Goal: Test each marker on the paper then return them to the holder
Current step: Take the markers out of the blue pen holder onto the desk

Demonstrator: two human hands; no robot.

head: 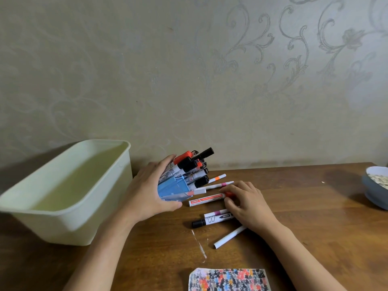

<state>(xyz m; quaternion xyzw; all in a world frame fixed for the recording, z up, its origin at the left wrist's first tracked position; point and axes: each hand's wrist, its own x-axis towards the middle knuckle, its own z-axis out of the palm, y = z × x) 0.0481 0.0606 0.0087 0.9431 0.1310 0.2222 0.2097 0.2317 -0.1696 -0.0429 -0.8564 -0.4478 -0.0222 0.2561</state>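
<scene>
Left hand (150, 190) wrapped around the blue holder (171, 189), fingers over the top and thumb beneath, holding it tipped on its side toward the right with a bundle of markers (190, 165) sticking out of its mouth. Right hand (244, 201) lies palm down on the desk (304, 217), fingers curled onto the cap end of the red-capped marker (206, 200); whether it has actually pinched it or only touches it cannot be told. More loose markers lie spread just beside and under that hand: a black-capped marker (212, 219), thin pink-banded ones, an orange-banded pen (217, 178) and a plain white tube (230, 236) nearest the body. Paper (227, 279) with dense multicolour scribbles sits at the near desk edge, well apart from the holder. Judgement: markers are light, stiff, smooth plastic cylinders that will roll on the wood; best taken mid-barrel with a pinch, cap pulled off along the axis. The tipped holder is top-heavy and could spill further if released. Surroundings: a large pale green tub (63, 192) stands just left of the left hand, limiting room on that side; a grey bowl (375, 185) sits at the far right edge, clear of the work. A pale scratch marks the desk between markers and paper.
</scene>
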